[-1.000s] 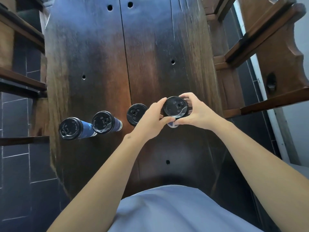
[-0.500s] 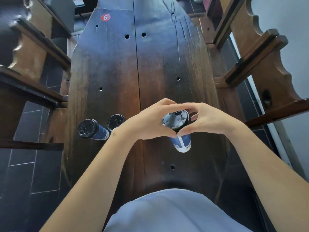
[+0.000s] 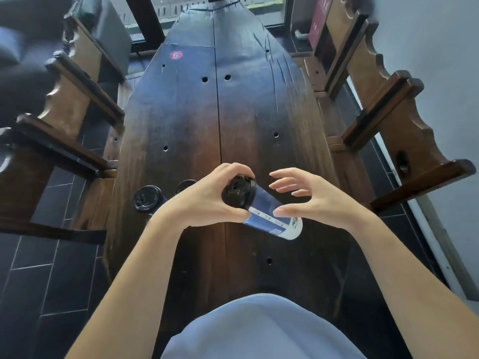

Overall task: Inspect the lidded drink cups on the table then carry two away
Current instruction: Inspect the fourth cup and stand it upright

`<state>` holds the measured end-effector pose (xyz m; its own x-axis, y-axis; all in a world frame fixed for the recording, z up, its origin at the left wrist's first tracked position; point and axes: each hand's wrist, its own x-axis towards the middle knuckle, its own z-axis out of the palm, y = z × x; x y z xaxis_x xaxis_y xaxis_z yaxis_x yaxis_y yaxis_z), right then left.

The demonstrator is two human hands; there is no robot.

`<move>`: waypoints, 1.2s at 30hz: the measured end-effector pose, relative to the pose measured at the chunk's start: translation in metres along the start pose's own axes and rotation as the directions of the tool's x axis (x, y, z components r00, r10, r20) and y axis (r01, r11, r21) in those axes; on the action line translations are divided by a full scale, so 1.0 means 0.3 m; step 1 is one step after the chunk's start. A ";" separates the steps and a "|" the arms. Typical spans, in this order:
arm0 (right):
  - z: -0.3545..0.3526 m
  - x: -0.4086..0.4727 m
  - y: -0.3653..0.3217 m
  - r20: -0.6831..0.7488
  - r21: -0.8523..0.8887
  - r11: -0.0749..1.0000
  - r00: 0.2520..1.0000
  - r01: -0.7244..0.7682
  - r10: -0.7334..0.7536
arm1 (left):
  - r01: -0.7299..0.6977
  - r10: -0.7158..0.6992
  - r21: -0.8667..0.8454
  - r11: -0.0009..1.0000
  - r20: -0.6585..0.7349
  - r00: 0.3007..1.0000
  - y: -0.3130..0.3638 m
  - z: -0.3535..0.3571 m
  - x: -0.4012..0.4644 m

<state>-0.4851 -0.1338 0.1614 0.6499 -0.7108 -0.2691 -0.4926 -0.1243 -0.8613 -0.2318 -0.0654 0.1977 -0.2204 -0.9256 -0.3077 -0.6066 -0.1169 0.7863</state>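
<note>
We're in the inspecting step. The left hand (image 3: 204,200) is wrapped around the top of a blue drink cup (image 3: 269,215), fingers curled over the rim of its black lid (image 3: 238,194), and the cup is tipped well over, lid toward the camera and base swinging out toward the right. The right hand (image 3: 311,200) is spread wide, fingers fanned, gripping nothing; its thumb sits right at the cup's blue sleeve, though whether it actually touches I can't tell. So the cup hangs between the two hands, above the dark wooden worktop (image 3: 181,125), with the left doing the holding.

Behind the left wrist, two more lidded cups stand on the worktop: one black lid in plain sight (image 3: 147,198), the other (image 3: 185,185) mostly hidden by the hand. The task speaks of several cups, and any others are out of sight here.

What's inside? No telling: the lid is on and the walls are opaque. There's a white label with print on the held cup, too blurred to read.

Next move, by my reckoning: the right hand needs to close on the lower body to steady it, since a cup tilted this far could drip through the sip hole if it's full. Then back upright, on to the remaining cups, and finally one in each hand to carry off.
</note>
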 end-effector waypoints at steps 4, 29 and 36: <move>-0.008 -0.072 0.008 -0.049 -0.007 1.000 0.999 0.019 -0.019 | -0.006 -0.034 -0.340 0.940 -0.111 0.993 -0.069 -0.013 -0.094; 0.197 -0.094 -0.264 -0.084 0.291 0.925 0.970 0.243 -0.228 | -0.346 0.121 -0.608 0.715 -0.380 0.917 -0.225 -0.124 -0.453; 0.230 -0.088 -0.306 -0.151 0.306 0.904 0.953 0.297 -0.262 | -0.358 0.118 -0.647 0.673 -0.384 0.916 -0.238 -0.152 -0.459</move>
<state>-0.4171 -0.0559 0.2178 0.6615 -0.7492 0.0344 -0.0753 -0.1120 -0.9909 -0.1233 0.0540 0.2085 0.0202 -0.9997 0.0165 0.1647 0.0196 0.9861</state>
